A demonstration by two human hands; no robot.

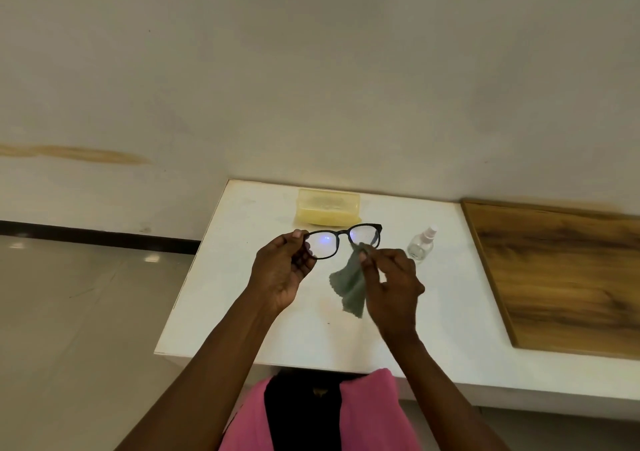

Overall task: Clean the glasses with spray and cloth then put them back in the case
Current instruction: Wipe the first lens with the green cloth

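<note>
A person sits at a white desk (242, 312). The left hand (282, 270) pinches the left end of black-framed glasses (341, 243), held above the desk with their long axis running left to right, lenses facing the wearer. Just right of it, the right hand (393, 288) pinches a grey-green cloth (349, 288) against the right lens, the rest hanging down. Beyond the glasses, on the far side of the desk, lies 1 yellow case (327, 207). A clear spray bottle (421, 244) stands to the right, nearer the right hand.
</note>
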